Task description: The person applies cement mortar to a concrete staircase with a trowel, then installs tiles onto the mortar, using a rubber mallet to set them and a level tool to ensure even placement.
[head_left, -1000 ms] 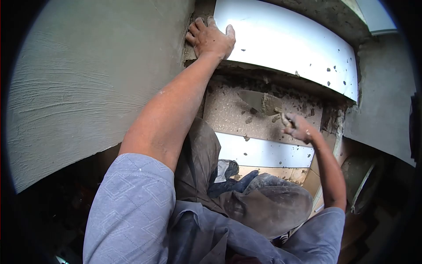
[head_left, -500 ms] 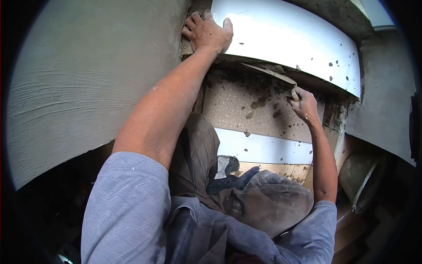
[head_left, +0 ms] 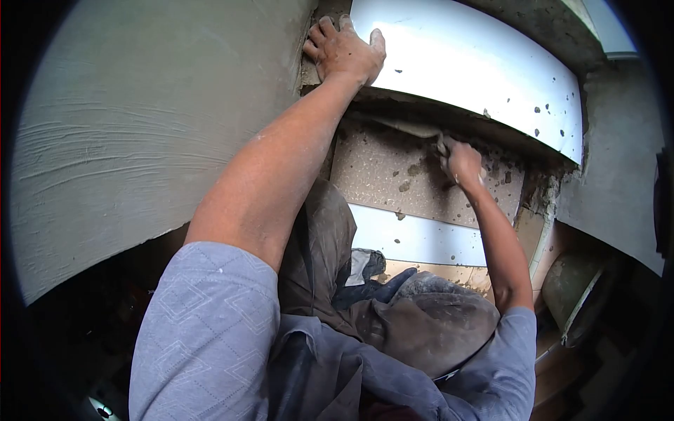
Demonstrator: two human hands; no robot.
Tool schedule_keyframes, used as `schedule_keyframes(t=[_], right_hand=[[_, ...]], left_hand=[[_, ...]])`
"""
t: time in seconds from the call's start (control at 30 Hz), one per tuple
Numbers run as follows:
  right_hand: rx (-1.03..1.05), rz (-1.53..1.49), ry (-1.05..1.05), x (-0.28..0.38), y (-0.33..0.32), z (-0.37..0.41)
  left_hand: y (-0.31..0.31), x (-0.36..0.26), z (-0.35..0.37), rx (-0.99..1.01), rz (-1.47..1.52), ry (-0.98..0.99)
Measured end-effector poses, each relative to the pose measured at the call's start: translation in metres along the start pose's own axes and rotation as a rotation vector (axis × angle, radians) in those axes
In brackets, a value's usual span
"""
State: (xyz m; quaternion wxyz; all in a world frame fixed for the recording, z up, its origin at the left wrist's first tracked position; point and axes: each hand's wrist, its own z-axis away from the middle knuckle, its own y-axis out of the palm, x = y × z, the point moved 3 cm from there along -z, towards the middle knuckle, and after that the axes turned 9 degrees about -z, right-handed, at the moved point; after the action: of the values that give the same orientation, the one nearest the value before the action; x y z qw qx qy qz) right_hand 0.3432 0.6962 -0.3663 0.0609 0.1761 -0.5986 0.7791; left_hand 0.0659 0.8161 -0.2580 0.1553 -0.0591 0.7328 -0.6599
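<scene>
The left hand (head_left: 345, 52) was placed at the far left end of the glossy white slab (head_left: 463, 63), fingers spread and extended. Its thumb lay toward the slab's face; its other fingers lay over the rough mortar strip between the slab and the plastered wall (head_left: 140, 126) on the left. The left hand held no tool.

The right hand (head_left: 463, 163) was closed around the handle of a trowel (head_left: 414, 128), the grip concealing most of the handle. The trowel was located just on the near side of the slab's near edge, its blade pointing left from the hand. The blade lay in shadow, so contact between it and the mortar along that edge could not be confirmed.

A speckled brown panel (head_left: 372, 161) adjoined this zone on the near side and carried scattered mortar clumps (head_left: 404, 186). Nearer again, a narrow white strip (head_left: 421, 238) ran left to right. Dark mortar spots also marked the right part of the white slab.

The worker's bent legs, in dusty brown trousers (head_left: 442, 330), occupied the near centre. A grey patterned sleeve (head_left: 210, 316) covered the left upper arm. A tilted bucket (head_left: 570, 284) was positioned at the right, well apart from the trowel.
</scene>
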Motion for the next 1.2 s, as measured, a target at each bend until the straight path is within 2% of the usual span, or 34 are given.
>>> schedule_keyframes(t=[0.07, 0.17, 0.2, 0.33, 0.47, 0.57, 0.7, 0.87, 1.0, 1.1, 1.2], right_hand=[[0.014, -0.120, -0.002, 0.013, -0.017, -0.009], [-0.035, -0.256, 0.149, 0.025, -0.032, 0.015], [-0.057, -0.207, 0.161, 0.026, -0.036, 0.020], [-0.342, -0.117, -0.083, 0.022, -0.028, 0.043], [-0.100, -0.063, -0.010, 0.031, 0.022, 0.023], [0.035, -0.041, 0.081, 0.029, 0.083, -0.022], [-0.031, -0.160, 0.079, 0.050, 0.029, -0.021], [-0.209, -0.269, 0.170, 0.036, 0.009, 0.021], [-0.406, -0.260, -0.035, 0.017, -0.005, 0.037], [-0.370, -0.246, -0.062, 0.011, 0.009, 0.043], [-0.174, -0.163, 0.013, 0.017, 0.048, 0.035]], left_hand=[[-0.003, -0.002, -0.002, 0.012, -0.001, 0.006], [0.005, 0.001, -0.003, -0.059, 0.007, 0.009], [0.004, 0.001, -0.004, -0.051, 0.012, 0.007], [0.003, 0.000, -0.002, -0.014, 0.010, 0.007], [0.002, -0.001, -0.004, -0.041, 0.024, 0.008], [0.006, 0.000, -0.004, -0.071, 0.025, 0.013], [0.003, 0.000, -0.007, -0.052, 0.034, 0.023], [0.001, 0.000, -0.003, -0.048, 0.020, 0.033], [0.006, 0.000, -0.004, -0.070, 0.018, 0.028], [0.005, 0.001, -0.003, -0.050, 0.014, 0.031], [0.003, -0.001, -0.004, -0.050, 0.012, 0.025]])
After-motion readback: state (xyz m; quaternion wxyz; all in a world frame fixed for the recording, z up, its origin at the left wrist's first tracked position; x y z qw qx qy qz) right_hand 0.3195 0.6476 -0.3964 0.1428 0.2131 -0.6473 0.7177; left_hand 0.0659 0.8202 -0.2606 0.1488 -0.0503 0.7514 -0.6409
